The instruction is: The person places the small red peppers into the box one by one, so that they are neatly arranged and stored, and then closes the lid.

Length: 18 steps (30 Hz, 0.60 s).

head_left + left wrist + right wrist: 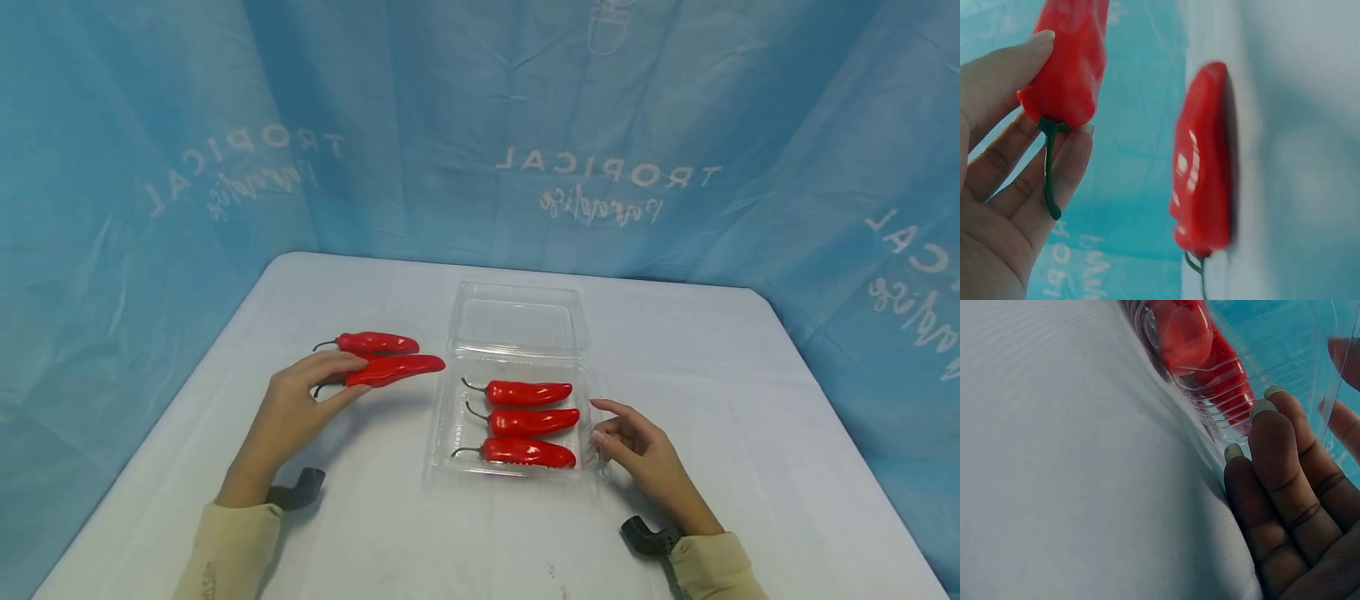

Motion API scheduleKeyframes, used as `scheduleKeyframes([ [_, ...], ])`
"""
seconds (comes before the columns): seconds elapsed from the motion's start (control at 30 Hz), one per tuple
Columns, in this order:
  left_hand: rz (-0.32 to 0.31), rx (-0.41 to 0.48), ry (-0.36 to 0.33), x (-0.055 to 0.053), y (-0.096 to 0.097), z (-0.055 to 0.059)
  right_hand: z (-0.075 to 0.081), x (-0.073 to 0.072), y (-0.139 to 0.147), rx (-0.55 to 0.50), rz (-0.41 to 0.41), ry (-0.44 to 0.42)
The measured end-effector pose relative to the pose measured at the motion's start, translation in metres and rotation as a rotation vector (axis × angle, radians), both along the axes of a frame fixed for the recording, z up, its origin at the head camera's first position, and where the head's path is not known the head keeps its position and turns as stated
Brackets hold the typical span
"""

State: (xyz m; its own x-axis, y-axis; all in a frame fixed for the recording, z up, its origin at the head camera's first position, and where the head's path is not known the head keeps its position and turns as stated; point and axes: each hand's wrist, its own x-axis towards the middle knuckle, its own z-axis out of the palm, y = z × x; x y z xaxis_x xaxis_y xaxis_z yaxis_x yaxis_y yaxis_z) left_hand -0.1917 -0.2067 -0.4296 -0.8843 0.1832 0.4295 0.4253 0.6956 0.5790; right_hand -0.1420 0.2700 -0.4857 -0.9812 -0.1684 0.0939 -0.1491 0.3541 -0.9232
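Note:
My left hand (303, 400) pinches a red chili pepper (401, 368) between thumb and fingers. In the left wrist view the held pepper's green stem (1049, 169) hangs toward the palm. Just behind that hand, another red pepper (381, 342) lies on the white table. A clear plastic clamshell box (442, 433) stands in the middle, its lid (517, 317) folded back. Inside lie three peppers, the middle one (532, 422) between the other two. My right hand (637, 446) grips the box's right rim, several fingertips (1266, 415) against the ridged outer wall.
A white cloth (360, 533) covers the table. Blue curtains (450, 208) with white lettering hang along the back and both sides. Dark wrist mounts (648, 537) sit on both forearms, close over the table.

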Motion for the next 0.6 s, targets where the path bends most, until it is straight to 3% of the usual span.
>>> scheduleKeyframes([
  [0.27,-0.062,0.018,0.043,-0.002,0.016,0.007,0.0,-0.001,0.0,0.002,0.0,0.004],
  [0.47,-0.093,0.012,0.009,-0.004,0.031,0.007,0.0,0.0,-0.001,0.004,-0.006,-0.012],
  [0.6,-0.151,0.0,-0.002,-0.004,0.047,0.009,0.0,0.0,-0.001,0.008,-0.007,-0.01],
])
